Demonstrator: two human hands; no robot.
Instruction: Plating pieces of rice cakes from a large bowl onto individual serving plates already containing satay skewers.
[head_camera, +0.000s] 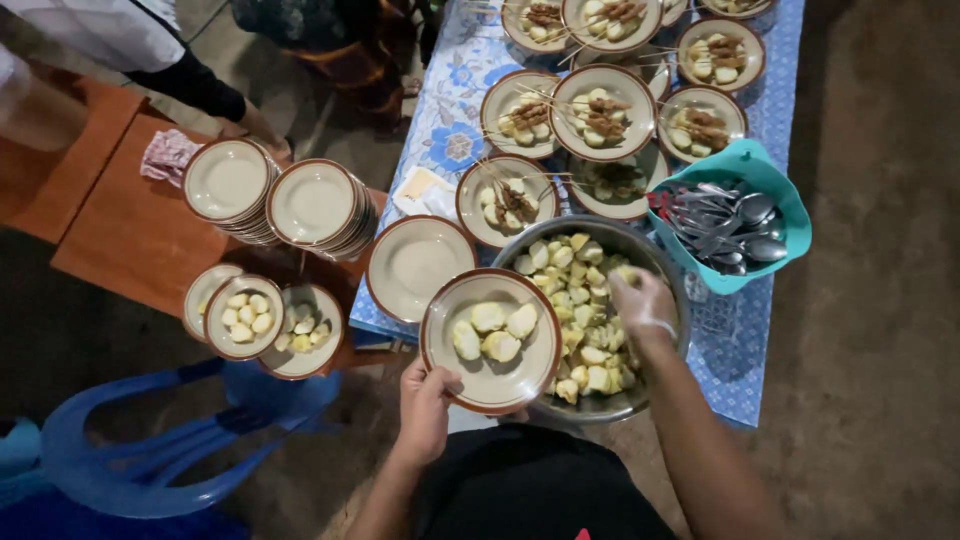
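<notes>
holding a brown-rimmed plate (492, 340) by its near edge, the left hand (425, 412) has its fingers curled shut on the rim. three pale rice cake pieces (494, 331) sit on this plate, which hangs just over the side of a big metal bowl (600, 408). the bowl is full of more cut pieces. the right hand (643, 303) is down in the bowl, in a thin clear glove, and it is too blurry to tell if its fingers are open or closed. beside the held plate lies one empty plate (417, 265). farther up the blue flowered table (745, 385) stand plates with rice cakes and skewers (603, 112). a teal basket (745, 165) holds spoons. two stacks of empty plates (275, 200) stand to the left.
</notes>
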